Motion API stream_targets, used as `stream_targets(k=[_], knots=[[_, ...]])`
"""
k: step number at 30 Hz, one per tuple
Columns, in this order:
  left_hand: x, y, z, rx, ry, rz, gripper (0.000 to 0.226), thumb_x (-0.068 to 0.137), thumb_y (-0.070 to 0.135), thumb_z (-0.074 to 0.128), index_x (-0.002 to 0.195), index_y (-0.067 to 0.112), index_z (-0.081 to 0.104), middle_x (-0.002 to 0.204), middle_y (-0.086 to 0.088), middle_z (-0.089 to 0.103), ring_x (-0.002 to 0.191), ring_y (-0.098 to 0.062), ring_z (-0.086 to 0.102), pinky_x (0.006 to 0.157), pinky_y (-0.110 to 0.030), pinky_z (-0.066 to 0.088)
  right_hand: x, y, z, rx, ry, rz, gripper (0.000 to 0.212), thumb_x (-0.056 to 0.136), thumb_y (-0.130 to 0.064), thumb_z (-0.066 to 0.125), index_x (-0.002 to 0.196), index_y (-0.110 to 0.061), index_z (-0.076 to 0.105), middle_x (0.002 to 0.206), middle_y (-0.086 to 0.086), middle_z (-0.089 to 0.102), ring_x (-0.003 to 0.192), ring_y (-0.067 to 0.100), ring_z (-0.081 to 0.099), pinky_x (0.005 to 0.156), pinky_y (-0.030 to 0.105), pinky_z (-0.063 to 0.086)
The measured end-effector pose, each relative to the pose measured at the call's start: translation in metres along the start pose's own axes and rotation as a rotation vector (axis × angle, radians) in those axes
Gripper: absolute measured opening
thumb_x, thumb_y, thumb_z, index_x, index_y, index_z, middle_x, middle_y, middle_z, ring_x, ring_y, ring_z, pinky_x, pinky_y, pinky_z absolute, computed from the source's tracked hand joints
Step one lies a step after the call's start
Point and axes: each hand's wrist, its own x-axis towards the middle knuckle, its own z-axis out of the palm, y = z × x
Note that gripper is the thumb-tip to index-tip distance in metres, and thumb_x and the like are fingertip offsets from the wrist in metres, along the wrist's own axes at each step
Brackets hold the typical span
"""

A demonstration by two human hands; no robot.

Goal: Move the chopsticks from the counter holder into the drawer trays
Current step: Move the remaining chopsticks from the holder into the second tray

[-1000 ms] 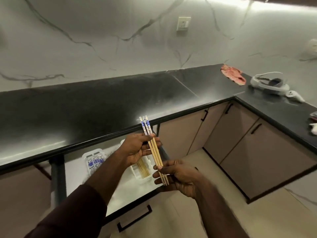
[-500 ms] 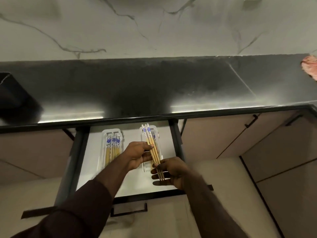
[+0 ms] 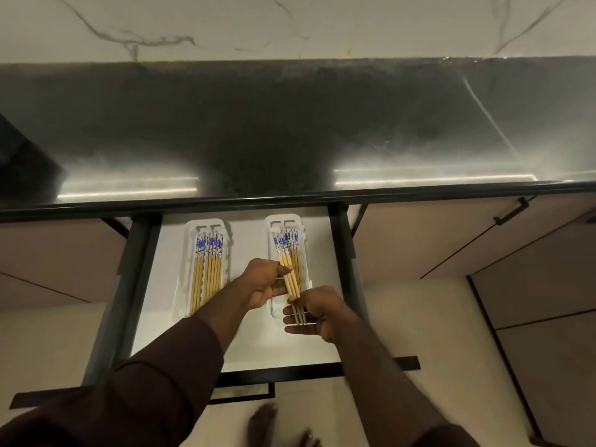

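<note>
A small bundle of bamboo chopsticks [image 3: 289, 275] with blue-patterned tops is held in both hands over the right white tray [image 3: 273, 233] in the open drawer [image 3: 245, 350]. My left hand [image 3: 265, 281] pinches the bundle's middle. My right hand [image 3: 314, 311] grips its thin lower ends. Several chopsticks lie in the right tray under the bundle. The left white tray [image 3: 187, 240] holds several more chopsticks [image 3: 208, 269], laid side by side. The counter holder is not in view.
The black countertop [image 3: 290, 130] overhangs the drawer's back. Dark drawer rails [image 3: 350, 253] flank the drawer. Beige cabinet doors [image 3: 451, 240] with black handles stand to the right. My bare feet [image 3: 267, 421] show on the floor below the drawer front.
The view swung left and down from the counter corner to the open drawer. Both hands lowered the bundle from above the counter edge to just over the right tray.
</note>
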Motion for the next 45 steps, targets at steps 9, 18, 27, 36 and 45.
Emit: stream_targets(k=[9, 18, 27, 36, 45], knots=[[0.039, 0.002, -0.004, -0.022, 0.017, -0.046, 0.027, 0.1, 0.013, 0.046, 0.12, 0.0, 0.06, 0.101, -0.017, 0.07, 0.088, -0.029, 0.069, 0.072, -0.037, 0.059, 0.051, -0.004, 0.021, 0.008, 0.117, -0.033, 0.007, 0.094, -0.004, 0.059, 0.097, -0.003, 0.065, 0.079, 0.015, 0.071, 0.065, 0.027, 0.071, 0.049, 0.031, 0.06], [0.061, -0.001, 0.004, -0.031, 0.012, -0.05, 0.032, 0.104, 0.023, 0.037, 0.106, 0.012, 0.067, 0.09, -0.008, 0.074, 0.081, -0.02, 0.07, 0.075, -0.031, 0.057, 0.079, 0.0, 0.036, -0.029, 0.21, -0.091, 0.013, 0.086, -0.004, 0.063, 0.097, -0.002, 0.07, 0.08, 0.018, 0.075, 0.06, 0.026, 0.072, 0.06, 0.041, 0.064], [0.059, -0.006, 0.009, 0.051, 0.036, -0.104, 0.043, 0.102, 0.044, 0.036, 0.111, 0.018, 0.069, 0.105, -0.007, 0.075, 0.103, -0.025, 0.069, 0.101, -0.045, 0.047, 0.092, 0.004, 0.041, -0.227, 0.277, -0.078, 0.019, 0.087, -0.013, 0.065, 0.104, -0.006, 0.065, 0.095, 0.011, 0.073, 0.076, 0.024, 0.073, 0.065, 0.032, 0.062], [0.069, -0.013, 0.011, 0.037, 0.064, -0.088, 0.054, 0.101, 0.051, 0.03, 0.111, 0.016, 0.07, 0.105, -0.01, 0.074, 0.101, -0.024, 0.069, 0.097, -0.04, 0.051, 0.109, 0.009, 0.05, -0.431, 0.261, -0.077, 0.041, 0.082, -0.027, 0.068, 0.118, -0.01, 0.058, 0.115, 0.011, 0.067, 0.104, 0.031, 0.067, 0.09, 0.043, 0.058], [0.076, -0.017, 0.004, -0.007, -0.015, -0.081, 0.052, 0.101, 0.05, 0.032, 0.11, 0.015, 0.069, 0.098, -0.008, 0.076, 0.087, -0.021, 0.072, 0.068, -0.028, 0.055, 0.109, 0.009, 0.053, -0.532, 0.277, -0.1, 0.036, 0.087, -0.025, 0.064, 0.118, -0.008, 0.058, 0.118, 0.013, 0.066, 0.107, 0.031, 0.066, 0.092, 0.043, 0.057]])
